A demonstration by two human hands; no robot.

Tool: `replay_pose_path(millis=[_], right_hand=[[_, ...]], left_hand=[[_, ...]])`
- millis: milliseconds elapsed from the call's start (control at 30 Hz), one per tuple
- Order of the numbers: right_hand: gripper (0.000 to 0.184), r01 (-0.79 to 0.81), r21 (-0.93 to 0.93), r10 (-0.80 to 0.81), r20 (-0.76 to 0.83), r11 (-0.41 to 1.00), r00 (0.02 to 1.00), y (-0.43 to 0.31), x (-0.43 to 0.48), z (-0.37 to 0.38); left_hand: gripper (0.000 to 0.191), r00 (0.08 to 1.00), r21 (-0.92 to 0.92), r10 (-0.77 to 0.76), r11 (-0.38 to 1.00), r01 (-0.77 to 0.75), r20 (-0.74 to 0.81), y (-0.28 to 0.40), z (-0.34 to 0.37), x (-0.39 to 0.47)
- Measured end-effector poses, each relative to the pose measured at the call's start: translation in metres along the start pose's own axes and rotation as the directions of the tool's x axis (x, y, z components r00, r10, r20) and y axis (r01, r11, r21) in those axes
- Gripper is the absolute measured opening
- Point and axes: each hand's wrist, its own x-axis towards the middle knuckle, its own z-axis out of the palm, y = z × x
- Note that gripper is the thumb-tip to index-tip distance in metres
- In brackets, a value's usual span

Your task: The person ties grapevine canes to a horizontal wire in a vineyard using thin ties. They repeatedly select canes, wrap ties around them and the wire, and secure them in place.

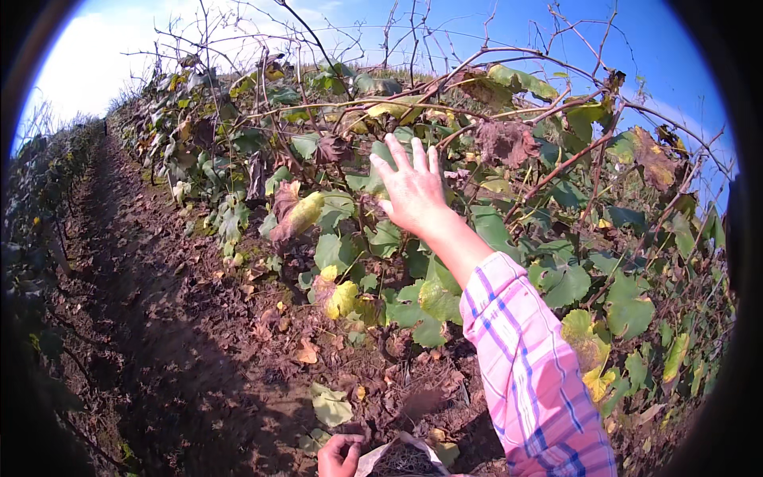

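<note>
My right hand [412,194] reaches up into a grapevine, its fingers spread against a green vine leaf [381,161]. Nothing shows in its grasp. A pink plaid sleeve [530,358] covers that forearm. Near the bottom edge, my left hand [340,456] has curled fingers and is partly cut off by the frame. Right beside it is the pale rim of an open bag [372,460] with dark, tangled matter inside. Whether the left fingers grip this rim cannot be told. Close to the right hand hangs a withered reddish-brown leaf [506,143].
Bare woody canes [554,173] arch across the upper right. Yellowing leaves [341,300] hang low on the vine. A dirt path [161,334] strewn with dry leaves runs along the left, with another vine row [36,197] beyond. A fallen pale leaf [331,405] lies ahead of the bag.
</note>
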Motion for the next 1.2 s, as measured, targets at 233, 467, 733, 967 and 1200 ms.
replay_pose_path(millis=[233, 467, 733, 967, 1200], right_hand=[[0.020, -0.353, 0.114, 0.194, 0.662, 0.929, 0.724, -0.042, -0.128, 0.125], [0.079, -0.531, 0.371, -0.415, 0.909, 0.762, 0.039, -0.124, -0.306, 0.092], [0.069, -0.261, -0.093, 0.257, -0.050, 0.961, 0.965, 0.036, -0.143, 0.001], [0.020, -0.393, -0.240, 0.452, 0.612, 0.888, 0.649, 0.041, -0.260, 0.062], [0.058, -0.688, 0.205, -0.137, 0.979, 0.696, 0.152, -0.137, -0.439, 0.047]], left_hand=[[0.013, 0.992, -0.003, 0.002, 1.000, -0.003, -0.128, 0.011, -0.028, 0.004], [0.013, 0.993, -0.055, -0.018, 0.998, 0.012, -0.116, 0.013, -0.039, 0.018], [0.012, 0.998, 0.067, 0.031, 0.997, -0.035, 0.059, 0.013, -0.008, 0.037], [0.011, 0.990, 0.075, 0.113, 0.990, -0.119, 0.083, 0.001, 0.010, 0.046], [0.010, 0.992, -0.052, 0.106, 0.993, -0.103, 0.065, -0.002, 0.015, 0.051]])
